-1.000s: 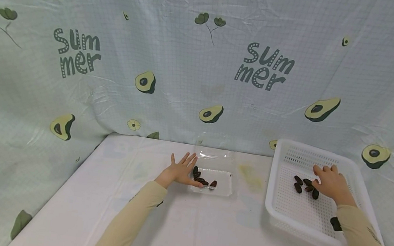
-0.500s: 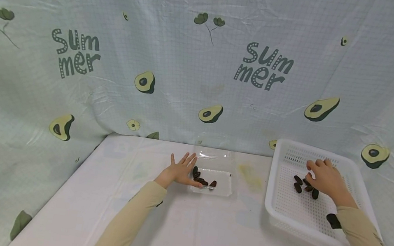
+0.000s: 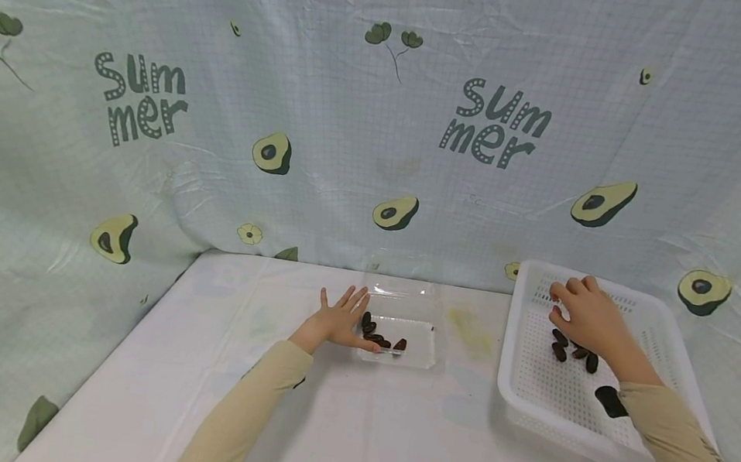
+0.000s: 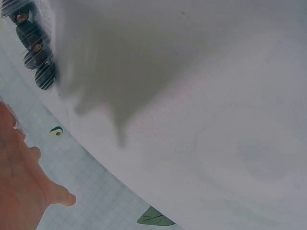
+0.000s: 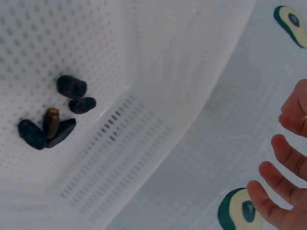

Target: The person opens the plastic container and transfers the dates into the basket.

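My left hand (image 3: 337, 322) lies with fingers spread at the left edge of a clear plastic box (image 3: 424, 355), its thumb along the front rim. Several dark brown dates (image 3: 369, 328) lie in the box's left and front part; through its wall, dates (image 4: 44, 75) also show in the left wrist view. The right hand (image 3: 587, 314) is bent over the far left part of a white perforated basket (image 3: 534, 397). Its thumb and forefinger tips (image 5: 291, 125) come close together; I cannot tell whether something is between them. Below it, several dates (image 5: 72, 86) lie on the basket floor.
The box's clear lid (image 3: 400, 270) stands raised at the back, near the hanging avocado-print sheet (image 3: 354, 143). A white cloth (image 3: 386, 436) covers the table. The basket's raised walls stand around the right hand's dates.
The right hand has moved left and away from me, from over the dates toward the basket's far left side. The left hand stays at the plastic box.
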